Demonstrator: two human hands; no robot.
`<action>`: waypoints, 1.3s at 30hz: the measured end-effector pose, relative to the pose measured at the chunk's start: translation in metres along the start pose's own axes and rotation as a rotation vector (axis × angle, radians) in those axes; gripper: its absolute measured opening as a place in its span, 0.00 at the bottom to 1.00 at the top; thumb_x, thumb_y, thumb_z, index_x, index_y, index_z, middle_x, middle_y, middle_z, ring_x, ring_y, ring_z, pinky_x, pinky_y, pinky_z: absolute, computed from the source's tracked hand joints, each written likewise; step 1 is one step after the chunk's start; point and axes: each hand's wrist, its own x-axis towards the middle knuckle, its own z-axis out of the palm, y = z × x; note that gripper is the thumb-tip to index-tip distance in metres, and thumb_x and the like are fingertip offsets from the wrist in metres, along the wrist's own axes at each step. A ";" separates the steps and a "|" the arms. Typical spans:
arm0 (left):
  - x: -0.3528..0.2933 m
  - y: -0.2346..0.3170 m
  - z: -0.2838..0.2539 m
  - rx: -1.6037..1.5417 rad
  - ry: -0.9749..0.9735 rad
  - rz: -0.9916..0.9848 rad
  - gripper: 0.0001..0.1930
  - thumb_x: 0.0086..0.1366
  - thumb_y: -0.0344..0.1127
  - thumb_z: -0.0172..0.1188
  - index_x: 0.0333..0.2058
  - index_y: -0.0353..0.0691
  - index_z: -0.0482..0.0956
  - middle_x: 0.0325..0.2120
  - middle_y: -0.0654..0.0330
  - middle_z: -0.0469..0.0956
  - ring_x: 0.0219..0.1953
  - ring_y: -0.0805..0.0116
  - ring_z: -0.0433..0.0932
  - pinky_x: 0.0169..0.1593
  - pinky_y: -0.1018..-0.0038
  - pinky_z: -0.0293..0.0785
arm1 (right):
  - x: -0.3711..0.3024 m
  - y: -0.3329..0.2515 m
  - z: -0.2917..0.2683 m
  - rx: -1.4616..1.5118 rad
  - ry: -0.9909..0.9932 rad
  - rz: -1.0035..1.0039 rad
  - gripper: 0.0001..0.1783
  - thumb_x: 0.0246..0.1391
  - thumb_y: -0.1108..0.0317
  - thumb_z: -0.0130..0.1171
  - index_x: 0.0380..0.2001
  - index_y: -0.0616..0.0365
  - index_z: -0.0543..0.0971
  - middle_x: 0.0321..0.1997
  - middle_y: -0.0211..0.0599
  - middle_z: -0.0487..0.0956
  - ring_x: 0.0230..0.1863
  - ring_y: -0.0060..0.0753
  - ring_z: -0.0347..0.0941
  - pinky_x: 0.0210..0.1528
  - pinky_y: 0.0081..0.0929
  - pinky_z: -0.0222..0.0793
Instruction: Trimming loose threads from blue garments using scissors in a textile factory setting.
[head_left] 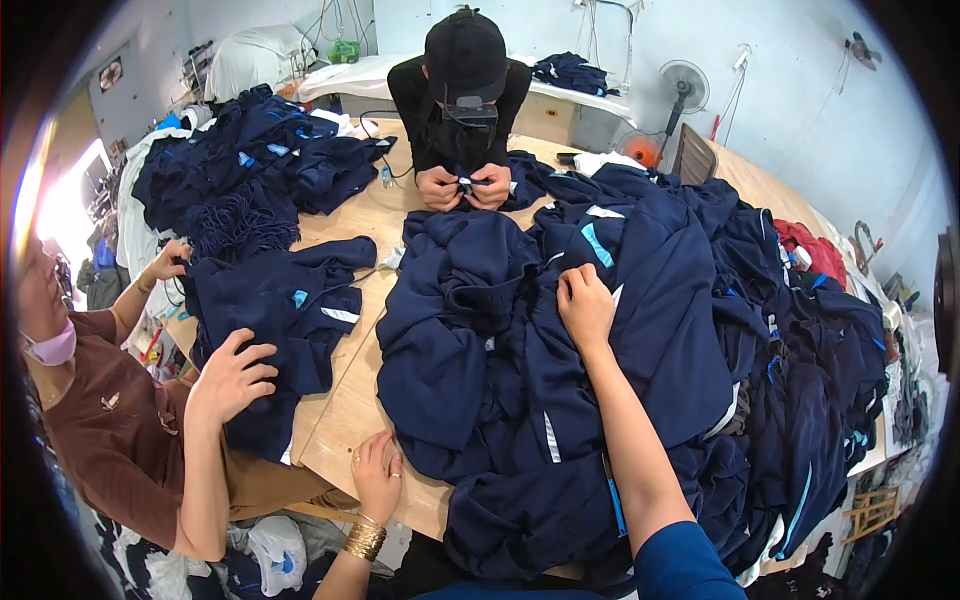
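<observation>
My right hand [587, 308] reaches forward over a heap of navy garments, its fingers bent and closed on the cloth of a navy garment [650, 330]. Just ahead of the fingertips lies a light blue strip [597, 245] on the fabric, and a bit of white shows beside the hand. My left hand [376, 475], with a ring and gold bracelets at the wrist, rests at the near edge of the wooden table [345, 400]. Its fingers are loosely apart and hold nothing. Close to it on the right is another bunched navy garment [450, 350].
Across the table a person in a black cap [465, 60] works a small piece with both hands. At left, a person in a brown shirt [120, 430] handles a navy garment [270, 310]. More navy garments [220, 160] are piled behind. A fan [683, 88] stands at the back right.
</observation>
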 end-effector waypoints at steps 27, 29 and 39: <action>0.001 0.002 0.000 -0.034 -0.008 -0.044 0.19 0.54 0.29 0.54 0.46 0.35 0.70 0.44 0.53 0.69 0.49 0.55 0.66 0.56 0.64 0.55 | 0.001 0.001 0.001 -0.012 0.021 -0.013 0.04 0.41 0.72 0.58 0.22 0.56 0.73 0.25 0.35 0.69 0.24 0.37 0.70 0.27 0.30 0.66; 0.002 0.003 -0.002 -0.037 -0.017 -0.056 0.19 0.54 0.29 0.54 0.46 0.35 0.70 0.44 0.52 0.69 0.49 0.55 0.66 0.56 0.64 0.55 | 0.000 0.000 0.001 -0.010 0.023 -0.015 0.04 0.41 0.72 0.58 0.22 0.57 0.73 0.25 0.35 0.69 0.24 0.37 0.70 0.27 0.30 0.66; 0.004 0.000 0.002 -0.059 -0.006 -0.052 0.20 0.53 0.29 0.55 0.47 0.39 0.69 0.44 0.56 0.69 0.50 0.57 0.66 0.55 0.63 0.56 | 0.003 0.001 -0.010 0.041 -0.160 -0.005 0.05 0.44 0.71 0.56 0.27 0.59 0.75 0.30 0.37 0.69 0.31 0.40 0.70 0.35 0.33 0.66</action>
